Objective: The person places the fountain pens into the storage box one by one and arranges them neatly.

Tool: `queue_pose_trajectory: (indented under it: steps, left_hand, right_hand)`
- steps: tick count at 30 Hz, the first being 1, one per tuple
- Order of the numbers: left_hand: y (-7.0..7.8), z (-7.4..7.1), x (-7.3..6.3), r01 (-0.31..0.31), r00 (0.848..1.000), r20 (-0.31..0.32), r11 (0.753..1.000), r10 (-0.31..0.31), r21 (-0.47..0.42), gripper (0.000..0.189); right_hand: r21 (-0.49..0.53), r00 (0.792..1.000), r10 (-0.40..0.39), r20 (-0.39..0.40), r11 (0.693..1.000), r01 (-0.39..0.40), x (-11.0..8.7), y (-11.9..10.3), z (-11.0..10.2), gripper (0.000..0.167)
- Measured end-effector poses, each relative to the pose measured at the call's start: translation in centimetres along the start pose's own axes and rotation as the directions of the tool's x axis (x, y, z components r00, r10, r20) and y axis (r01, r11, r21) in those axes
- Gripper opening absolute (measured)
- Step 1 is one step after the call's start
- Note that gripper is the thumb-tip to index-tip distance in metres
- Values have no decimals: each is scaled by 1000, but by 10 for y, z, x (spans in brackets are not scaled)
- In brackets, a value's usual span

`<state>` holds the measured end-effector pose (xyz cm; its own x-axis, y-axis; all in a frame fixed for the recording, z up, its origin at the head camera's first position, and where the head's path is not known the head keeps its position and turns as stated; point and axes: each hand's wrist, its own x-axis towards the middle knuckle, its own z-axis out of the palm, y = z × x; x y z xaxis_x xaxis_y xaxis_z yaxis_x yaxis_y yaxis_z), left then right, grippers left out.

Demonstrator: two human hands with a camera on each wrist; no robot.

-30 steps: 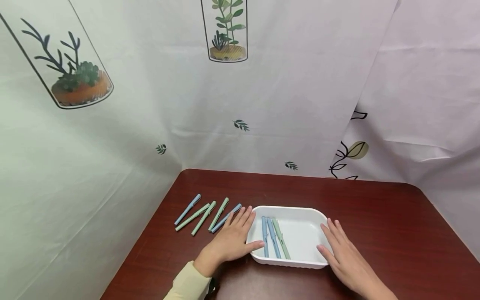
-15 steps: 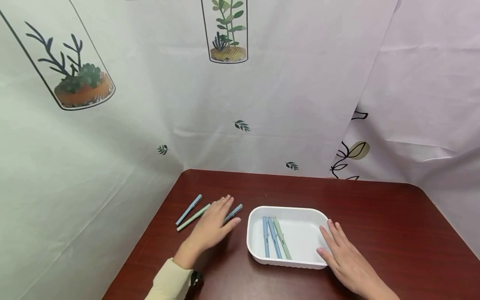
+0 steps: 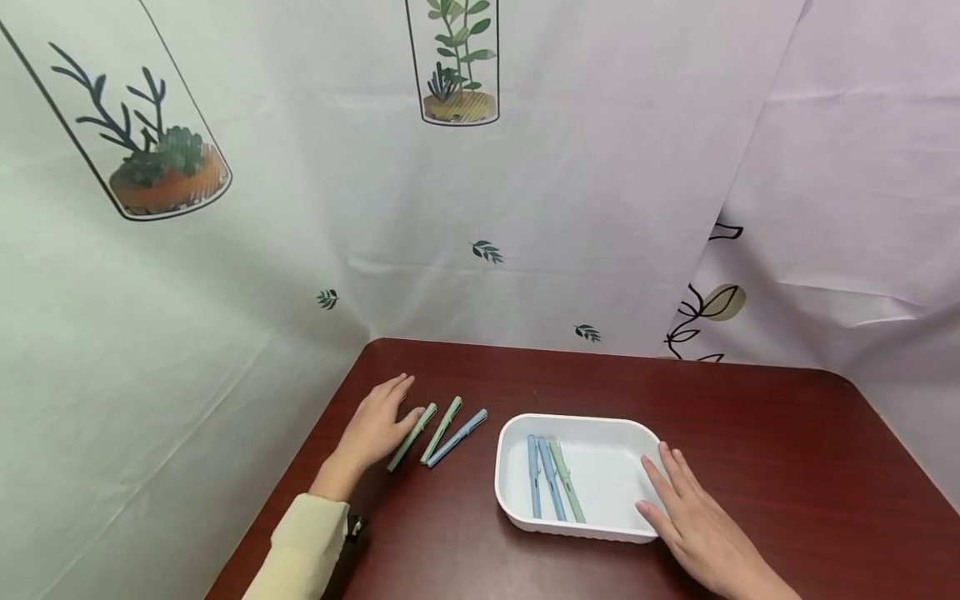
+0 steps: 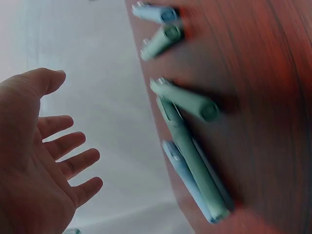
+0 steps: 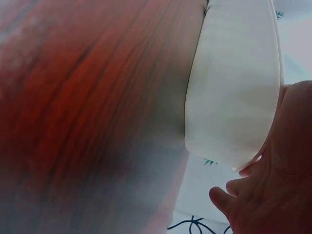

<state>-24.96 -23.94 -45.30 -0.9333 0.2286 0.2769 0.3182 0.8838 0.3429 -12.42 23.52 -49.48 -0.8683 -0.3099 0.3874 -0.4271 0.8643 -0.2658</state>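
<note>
My left hand (image 3: 372,425) hovers over the left part of the pen group, fingers loosely extended and holding nothing. Beside its thumb lies a green pen (image 3: 412,437), then another green pen (image 3: 441,431) and a blue pen (image 3: 457,437). In the left wrist view a further blue pen (image 4: 187,178) lies alongside a green pen (image 4: 192,153); the hand hides these two in the head view. With fingers spread, my right hand (image 3: 697,521) rests at the right rim of a white tray (image 3: 611,475). Inside the tray are two blue pens (image 3: 534,479) and a green pen (image 3: 567,483).
The dark red-brown table (image 3: 787,467) carries everything. Pale printed cloth (image 3: 570,208) hangs behind the table and along its left side. A dark device sits at the left wrist, by the pale sleeve (image 3: 300,542).
My left hand has left the tray's left rim and moved left over the pens, covering the leftmost ones. The right hand stays at the tray's right rim.
</note>
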Motion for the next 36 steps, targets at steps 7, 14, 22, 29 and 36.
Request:
queue_pose_trajectory:
  steps: [7,14,22,29,36]
  left_hand:
    - [-25,2,5,68,998,9,998,-68,-4,63]
    - [-43,4,9,118,992,38,993,-117,-20,63]
    - [-60,4,9,152,987,52,988,-150,-39,63]
    - [-67,6,11,179,981,78,983,-176,-31,63]
    - [-69,10,13,215,972,103,977,-213,-5,62]
  right_hand:
    - [2,1000,-6,-2,1000,6,-1,0,0,61]
    - [-1,1000,-9,-2,1000,9,-1,2,1,62]
    - [2,1000,-17,-5,1000,17,0,2,1,63]
    - [11,1000,-25,-17,1000,25,2,1,0,63]
    - [11,1000,-16,-7,1000,16,1,1,1,63]
